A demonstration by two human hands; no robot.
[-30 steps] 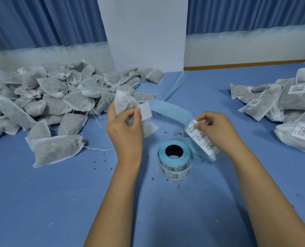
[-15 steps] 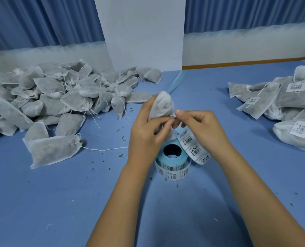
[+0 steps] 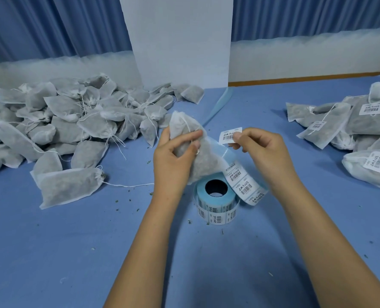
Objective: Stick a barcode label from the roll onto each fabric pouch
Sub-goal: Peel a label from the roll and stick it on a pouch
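My left hand grips a grey fabric pouch above the label roll, which stands on the blue table. Between thumb and forefinger, my right hand pinches a single white barcode label, held free in the air just right of the pouch. A blue backing strip with several labels curls from the roll under my right hand. The pouch's lower part hides some of the strip.
A big heap of unlabelled pouches lies at the left, one pouch apart in front. Labelled pouches pile at the right edge. A white board stands at the back. Bits of dried herb dot the table.
My right hand has peeled one label off the strip and lifted it up to the right. My left hand lowered the pouch a little and spread it out.
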